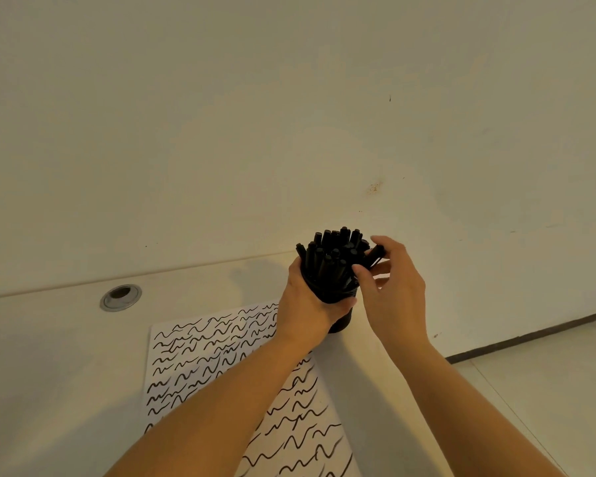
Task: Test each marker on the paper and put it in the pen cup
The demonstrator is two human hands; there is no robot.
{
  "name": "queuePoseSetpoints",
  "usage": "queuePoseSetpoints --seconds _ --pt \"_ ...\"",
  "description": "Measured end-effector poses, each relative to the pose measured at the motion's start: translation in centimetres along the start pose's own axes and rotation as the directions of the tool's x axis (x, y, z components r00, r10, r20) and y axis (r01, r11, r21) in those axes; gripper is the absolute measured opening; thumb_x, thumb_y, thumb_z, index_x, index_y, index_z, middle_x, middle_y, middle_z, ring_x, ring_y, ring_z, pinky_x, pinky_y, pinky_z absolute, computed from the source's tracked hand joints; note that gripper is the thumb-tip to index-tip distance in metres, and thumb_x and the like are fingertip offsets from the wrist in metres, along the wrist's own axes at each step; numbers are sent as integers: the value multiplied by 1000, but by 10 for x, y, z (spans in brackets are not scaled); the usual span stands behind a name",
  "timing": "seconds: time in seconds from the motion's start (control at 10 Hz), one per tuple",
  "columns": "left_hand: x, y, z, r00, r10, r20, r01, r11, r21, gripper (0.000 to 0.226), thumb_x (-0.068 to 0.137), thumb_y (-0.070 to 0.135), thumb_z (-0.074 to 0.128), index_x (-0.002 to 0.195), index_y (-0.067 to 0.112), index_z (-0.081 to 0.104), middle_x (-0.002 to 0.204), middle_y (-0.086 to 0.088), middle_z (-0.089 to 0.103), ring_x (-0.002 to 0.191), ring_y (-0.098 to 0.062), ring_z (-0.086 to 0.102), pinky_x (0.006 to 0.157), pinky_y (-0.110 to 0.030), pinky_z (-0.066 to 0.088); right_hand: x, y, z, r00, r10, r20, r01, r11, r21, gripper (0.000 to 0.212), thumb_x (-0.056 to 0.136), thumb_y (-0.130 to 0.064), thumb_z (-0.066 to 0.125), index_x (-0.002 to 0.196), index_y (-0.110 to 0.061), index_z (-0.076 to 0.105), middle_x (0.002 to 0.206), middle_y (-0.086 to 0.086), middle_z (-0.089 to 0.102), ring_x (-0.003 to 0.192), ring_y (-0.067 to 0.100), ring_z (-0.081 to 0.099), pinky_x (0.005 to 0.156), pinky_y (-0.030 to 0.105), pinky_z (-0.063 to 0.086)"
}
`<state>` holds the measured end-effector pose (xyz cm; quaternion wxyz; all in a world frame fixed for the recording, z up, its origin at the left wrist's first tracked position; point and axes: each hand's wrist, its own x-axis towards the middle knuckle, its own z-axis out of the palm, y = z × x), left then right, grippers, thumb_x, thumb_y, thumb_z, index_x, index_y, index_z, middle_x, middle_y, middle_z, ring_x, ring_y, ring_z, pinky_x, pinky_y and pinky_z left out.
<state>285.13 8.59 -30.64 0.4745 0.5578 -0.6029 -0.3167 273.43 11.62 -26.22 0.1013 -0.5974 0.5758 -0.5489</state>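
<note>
Black markers crowd the pen cup, which stands on the desk at the paper's two o'clock corner; the left hand wraps its nine o'clock side, probably to steady it. The right hand, at three o'clock, pinches one last marker between thumb and fingers, likely wedging it in. Squiggles fill the sheet, suggesting testing is nearly done.

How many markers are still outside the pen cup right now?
1: the marker pinched in the right hand, at the pen cup rim. Arms may hide others on the paper.
</note>
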Motion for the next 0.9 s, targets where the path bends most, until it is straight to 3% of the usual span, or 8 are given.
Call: queuePoseSetpoints --seconds 0.2,0.5,0.6,0.7,0.8,0.9 --pt "-2 2 0 1000 -8 7 8 1000 0 85 49 57 79 115 46 26 93 35 50 80 23 48 61 -4 36 -8 8 4 1000 -14 13 14 1000 16 37 85 -10 60 115 -28 52 104 -13 56 89 -11 53 64 2 42" --pt "-4 12 -7 993 -70 91 70 998 9 91 50 57 77 123 35 26 105 21 55 91 -3 57 70 -19 45 -12 1 2 995 -38 93 45 996 -80 37 88 -9 55 123 -20 52 109 -5 56 97 10 55 70 13 44" --pt "-6 15 -10 991 -77 111 78 997 -6 93 57 45 80 130 30 24 116 14 54 101 -8 56 74 -18 44 -16 -6 -2 992 -18 127 34 992 -122 45 88 -12 53 132 -19 44 118 -3 52 105 14 52 80 27 48" --pt "-12 14 -13 988 -104 118 105 994 -1 94 68 29 77 140 23 16 132 2 46 115 -16 52 89 -27 46 -25 -15 -7 997 -19 77 28 992 -125 55 85 -14 57 135 -20 38 127 -2 45 111 16 46 84 28 43" --pt "-23 17 -20 988 -132 81 135 990 -33 89 76 22 70 143 19 12 139 -1 38 116 -15 48 88 -27 44 -37 -30 -9 997 -75 -11 74 993 -90 52 82 -10 59 130 -17 43 125 0 45 112 18 45 83 28 39" --pt "-43 27 -27 984 -159 75 168 976 -136 78 81 25 66 142 18 16 136 0 38 108 -10 47 88 -29 45 -52 -49 -7 996 -94 -8 93 994 -55 43 82 -7 58 122 -17 48 114 -6 46 107 16 46 81 28 40"
